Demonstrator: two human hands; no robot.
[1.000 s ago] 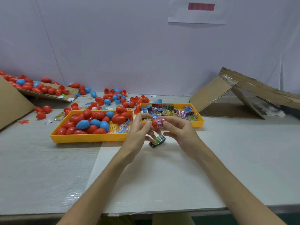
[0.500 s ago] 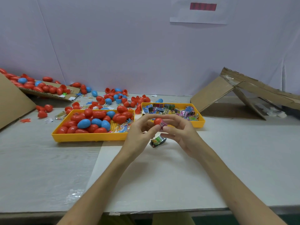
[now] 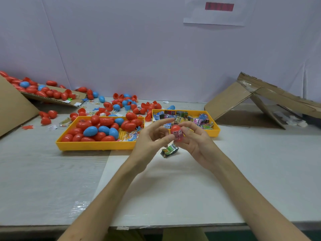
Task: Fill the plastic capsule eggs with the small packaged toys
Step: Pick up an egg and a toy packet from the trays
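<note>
Pale wall (image 3: pixel 121 49) backs the white surface (image 3: pixel 173 188) I am watching from the head camera. Near the middle, the right hand (image 3: pixel 196 141) grips a red capsule egg (image 3: pixel 175 129), its fingers (image 3: pixel 192 126) curled round it. A pink packaged toy (image 3: pixel 178 136) sticks partly out of the shell, so I judge this egg to be mid-fill and not yet snapped closed. The left hand (image 3: pixel 149 140) grips nothing: its thumb tip touches the pink packaged toy while its other fingers arch loosely above. A green packaged toy (image 3: pixel 169 150) lies on the surface just below the hands, probably next in line.

Left of the hands, the left yellow tray (image 3: pixel 95 146) holds a pile of closed red and blue eggs, with some small colourful bits on its right part. I cannot tell whether those eggs are filled. Just beyond the hands, the right yellow tray (image 3: pixel 215 132) still carries a good stock of mixed packaged toys. Farther back sits a heap of loose eggs (image 3: pixel 128 103), several of them open halves, which I take as unfilled. More closed eggs rest on a cardboard flap (image 3: pixel 52 99) at the far left. I reckon plenty of filling remains.
</note>
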